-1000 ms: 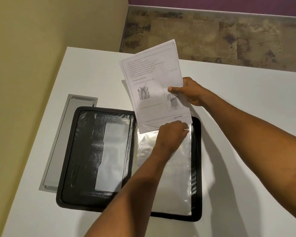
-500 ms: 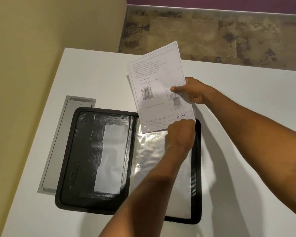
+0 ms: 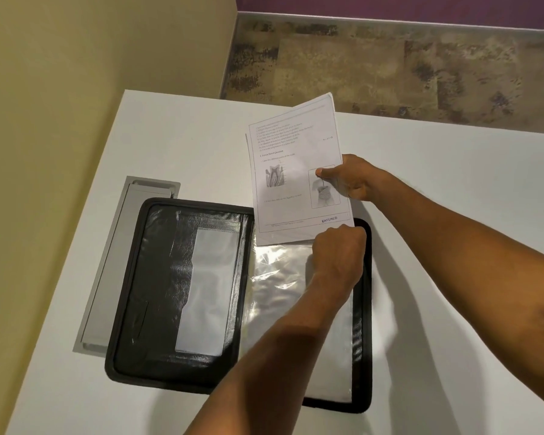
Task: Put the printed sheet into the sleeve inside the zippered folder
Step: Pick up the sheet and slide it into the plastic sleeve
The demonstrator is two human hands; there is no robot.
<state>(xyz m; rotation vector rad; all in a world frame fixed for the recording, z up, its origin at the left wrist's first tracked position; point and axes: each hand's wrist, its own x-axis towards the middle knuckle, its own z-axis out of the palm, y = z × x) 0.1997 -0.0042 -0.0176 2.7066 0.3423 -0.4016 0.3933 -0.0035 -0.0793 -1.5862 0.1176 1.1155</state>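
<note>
The black zippered folder (image 3: 157, 277) lies open on the white table. Its right half holds a clear plastic sleeve (image 3: 277, 287). My right hand (image 3: 357, 178) pinches the right edge of the printed sheet (image 3: 291, 171), which stands tilted above the folder's far edge. The sheet's bottom edge meets the top of the sleeve. My left hand (image 3: 336, 255) is curled on the sleeve's top edge near its right corner, just under the sheet. Whether the sheet's edge is inside the sleeve mouth is hidden by that hand.
A white card (image 3: 208, 290) sits in the pocket on the folder's left half. A grey metal hatch (image 3: 110, 265) is set into the table (image 3: 453, 215) left of the folder. A yellow wall runs along the left, and the table's far edge drops to a mottled floor.
My left hand has slid right along the sleeve's top edge. The sheet has shifted slightly right with my right hand, its bottom edge staying at the sleeve's top.
</note>
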